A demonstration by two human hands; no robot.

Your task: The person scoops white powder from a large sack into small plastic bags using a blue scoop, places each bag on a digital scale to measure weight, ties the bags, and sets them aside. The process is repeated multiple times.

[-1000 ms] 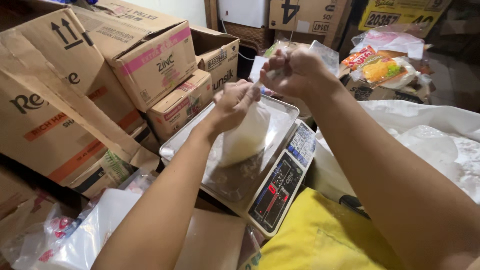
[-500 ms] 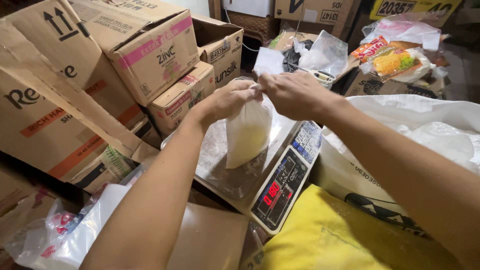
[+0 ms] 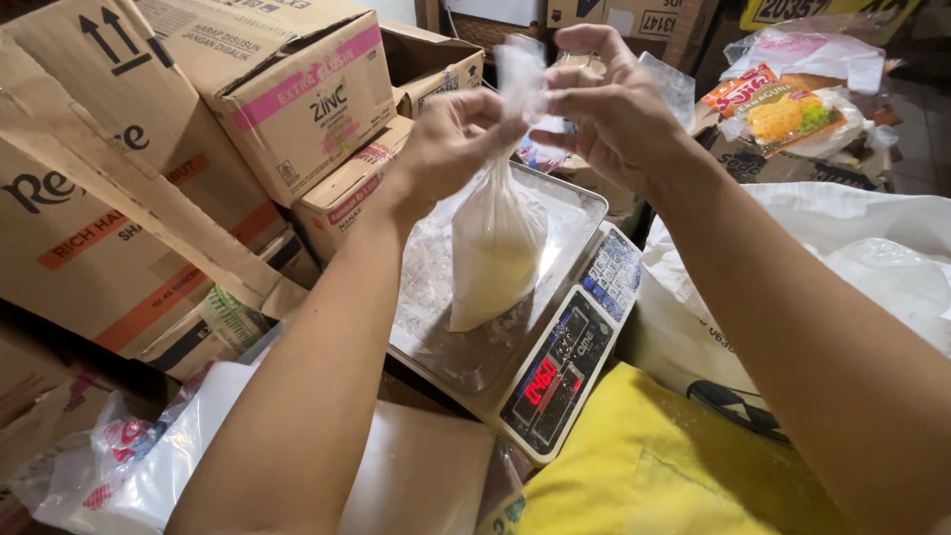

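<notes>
Bag [image 3: 495,248] of pale powder, already filled, stands with its base on the steel pan [image 3: 575,213] of the digital scale [image 3: 560,372]. Left hand [image 3: 451,139] pinches the neck shut; right hand [image 3: 609,109] grips the loose plastic top, half closed. Knot not yet tied. Long axis near vertical, mouth upward.

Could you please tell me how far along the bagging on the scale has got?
Done: the clear plastic bag is filled with pale powder and rests on the scale's metal tray. In hand: the left hand pinches its neck while the right hand works the loose top. Left: no knot shows yet.
</notes>
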